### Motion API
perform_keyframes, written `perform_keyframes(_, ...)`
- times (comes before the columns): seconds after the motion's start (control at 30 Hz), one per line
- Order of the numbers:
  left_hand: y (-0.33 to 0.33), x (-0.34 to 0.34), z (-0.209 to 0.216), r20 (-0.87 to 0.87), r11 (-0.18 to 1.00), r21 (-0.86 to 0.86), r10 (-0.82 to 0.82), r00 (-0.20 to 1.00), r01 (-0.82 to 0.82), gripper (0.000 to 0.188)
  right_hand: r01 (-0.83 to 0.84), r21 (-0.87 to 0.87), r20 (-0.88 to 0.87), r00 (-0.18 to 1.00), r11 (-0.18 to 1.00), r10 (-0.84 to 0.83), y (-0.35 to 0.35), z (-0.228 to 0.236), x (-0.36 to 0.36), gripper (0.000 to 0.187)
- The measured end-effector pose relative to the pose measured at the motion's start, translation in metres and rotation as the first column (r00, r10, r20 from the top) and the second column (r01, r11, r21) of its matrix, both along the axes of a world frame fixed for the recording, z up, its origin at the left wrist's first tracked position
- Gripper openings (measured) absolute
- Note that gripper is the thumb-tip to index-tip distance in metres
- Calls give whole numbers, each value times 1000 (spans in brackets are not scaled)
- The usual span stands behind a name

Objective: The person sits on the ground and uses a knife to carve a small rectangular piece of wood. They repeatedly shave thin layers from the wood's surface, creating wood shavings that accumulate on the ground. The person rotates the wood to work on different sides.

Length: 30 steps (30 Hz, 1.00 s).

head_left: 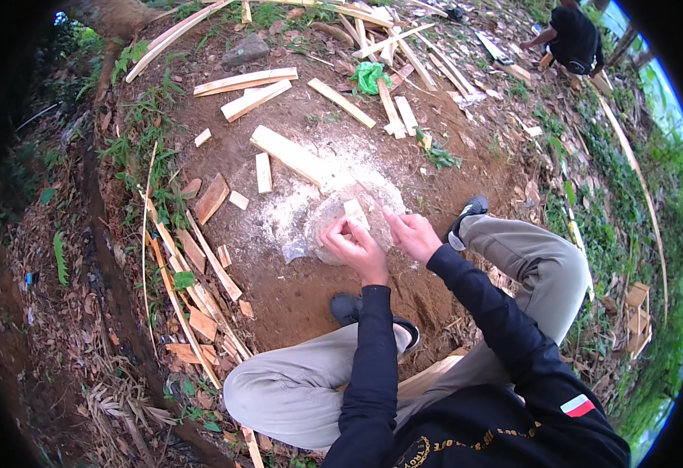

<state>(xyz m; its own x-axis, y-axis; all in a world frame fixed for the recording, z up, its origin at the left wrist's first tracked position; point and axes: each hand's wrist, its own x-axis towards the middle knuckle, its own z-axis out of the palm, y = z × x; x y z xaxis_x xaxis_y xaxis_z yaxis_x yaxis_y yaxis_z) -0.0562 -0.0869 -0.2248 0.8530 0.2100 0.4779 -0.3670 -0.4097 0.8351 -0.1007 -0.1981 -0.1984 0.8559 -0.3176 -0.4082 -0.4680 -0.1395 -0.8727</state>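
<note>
My left hand (356, 248) is closed around the lower end of a small pale wood block (355, 210), which sticks up past the fingers. Close by on the right, my right hand (414, 236) has its fingers curled together. A faint thin shape runs from its fingertips toward the block, too indistinct to name. Both hands are over a round, flat stump-like surface (380, 192) dusted with sawdust. A longer pale wood piece (288, 155) lies with its near end by this surface, and a short wood piece (263, 173) lies to its left.
My knees (279, 394) flank the work. Wood strips (245, 81) and offcuts (213, 199) litter the dirt. Farther off are a green plastic bag (369, 77) and a grey stone (245, 51). Another person (575, 39) is at the far right. Long thin strips (178, 288) lie along the left.
</note>
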Motion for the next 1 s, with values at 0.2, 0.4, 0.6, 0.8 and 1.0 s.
perform_keyframes(0.2,0,6,4,-51,995,-90,47,998,-51,19,-90,-378,268,942,921,202,3,18,11,44)
perform_keyframes(0.4,1,10,-2,-112,976,-212,29,993,-53,19,-248,-572,137,911,782,389,-34,26,19,52)
perform_keyframes(0.6,1,17,-9,-5,985,-112,134,991,-134,20,-358,-679,79,832,641,549,-42,50,17,43)
perform_keyframes(0.8,-3,15,-1,-29,989,-83,119,992,-121,19,-294,-740,128,821,605,556,-59,52,22,49)
perform_keyframes(1.0,-4,20,-5,23,984,-127,131,991,-127,19,-321,-726,138,799,608,586,-61,52,22,47)
